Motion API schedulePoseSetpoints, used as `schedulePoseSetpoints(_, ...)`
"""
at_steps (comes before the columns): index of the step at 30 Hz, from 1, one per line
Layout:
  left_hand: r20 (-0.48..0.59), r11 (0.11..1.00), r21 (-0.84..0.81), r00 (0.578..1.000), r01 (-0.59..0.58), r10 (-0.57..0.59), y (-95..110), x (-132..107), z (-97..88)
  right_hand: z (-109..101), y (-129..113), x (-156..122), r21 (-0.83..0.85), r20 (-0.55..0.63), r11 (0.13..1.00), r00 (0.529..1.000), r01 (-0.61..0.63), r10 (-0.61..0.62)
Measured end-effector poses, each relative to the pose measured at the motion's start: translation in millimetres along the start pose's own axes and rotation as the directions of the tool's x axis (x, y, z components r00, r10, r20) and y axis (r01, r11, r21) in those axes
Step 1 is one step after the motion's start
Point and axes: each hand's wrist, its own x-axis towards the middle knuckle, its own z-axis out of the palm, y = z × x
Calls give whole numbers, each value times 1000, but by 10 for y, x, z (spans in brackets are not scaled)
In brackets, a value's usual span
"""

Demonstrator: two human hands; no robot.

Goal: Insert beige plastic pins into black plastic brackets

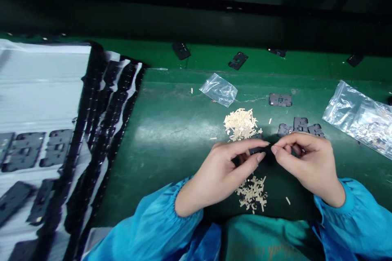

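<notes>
My left hand [225,171] pinches a small black plastic part [259,149] between thumb and fingers, held edge-on above the bench. Close against its right end, the thumb and forefinger of my right hand [303,155] are pressed together; whatever they hold is too small or hidden to make out. Behind the hands lies a heap of small cream-coloured strips [241,124]. A second heap of strips [253,193], mixed with dark bits, lies nearer my body. Several black plastic plates [300,124] rest just beyond my right hand.
Stacked trays [39,106] with black plates in white-lined slots fill the left side. A clear plastic bag [219,89] lies behind the strips, and a larger zip bag [361,116] holding small pieces is at right. Single black plates [280,100] are scattered towards the back of the green bench [171,130].
</notes>
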Motion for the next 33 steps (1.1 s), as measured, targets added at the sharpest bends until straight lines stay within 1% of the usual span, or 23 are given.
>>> schedulePoseSetpoints(2, -15, 999, -32, 1000, 9, -10, -6, -2, -6, -19, -15, 2, 36, -8, 998, 999, -45, 45)
schedulePoseSetpoints(4, -38, 997, -75, 999, 17, -20, -1, 5, -15, -36, -23, 11, 58, 9, 994, 996, -94, 94)
schedulePoseSetpoints(9, -63, 989, -138, 996, 57, -67, 20, 36, -34, -46, -14, 37, 52, 137, 974, 968, -219, 210)
schedulePoseSetpoints(11, -66, 987, -143, 995, 68, -78, 14, 41, -38, -38, -10, 29, 36, 154, 969, 959, -245, 237)
schedulePoseSetpoints(17, -110, 989, -138, 991, 56, -71, 12, 15, -33, 2, -5, -7, 3, 160, 965, 953, -263, 259)
schedulePoseSetpoints(25, -105, 991, -127, 994, 28, -42, -9, 15, -17, 34, -18, 11, 2, 172, 958, 944, -287, 282)
schedulePoseSetpoints(28, -90, 991, -136, 996, 13, -26, -3, 20, -18, 35, -41, 22, 42, 191, 944, 930, -326, 313)
schedulePoseSetpoints(33, -86, 988, -152, 995, 29, -42, 30, 18, -21, 18, -36, 47, 101, 250, 906, 892, -411, 377)
